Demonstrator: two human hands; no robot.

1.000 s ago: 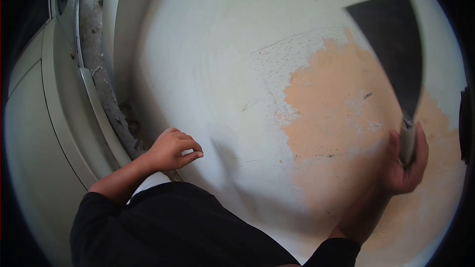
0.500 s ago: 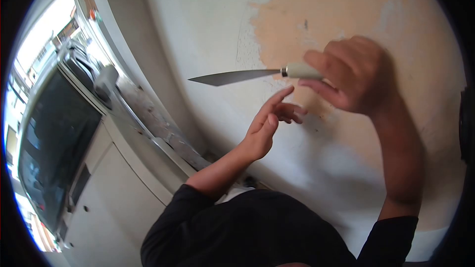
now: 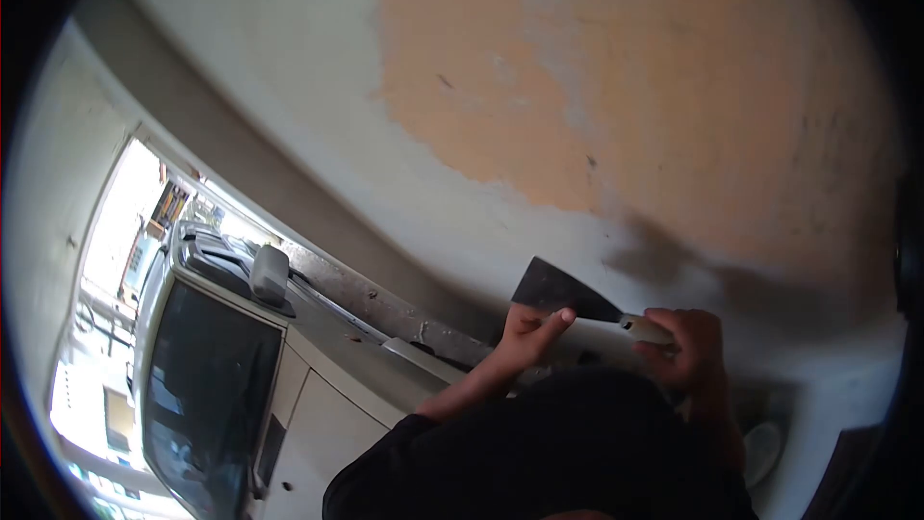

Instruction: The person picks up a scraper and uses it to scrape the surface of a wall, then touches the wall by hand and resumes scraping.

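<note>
Patchy wall (image 3: 500, 67), scraper (image 3: 566, 289) lowered (in right grip (image 3: 691, 347))

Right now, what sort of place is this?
Probably a garage or carport: a vehicle stands close to a patchy orange-and-white wall, and daylight shows through an opening beyond.

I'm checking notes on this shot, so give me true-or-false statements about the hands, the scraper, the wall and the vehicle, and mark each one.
1. The right hand holds the scraper by its handle. True.
2. The left hand is at the blade. True.
3. The handle is in the left hand. False: it is in the right hand.
4. The wall bears an orange patch. True.
5. The patch's lower-left edge is perfectly straight. False: it is ragged.
6. The vehicle is on the person's right. False: it is on the left.
</note>
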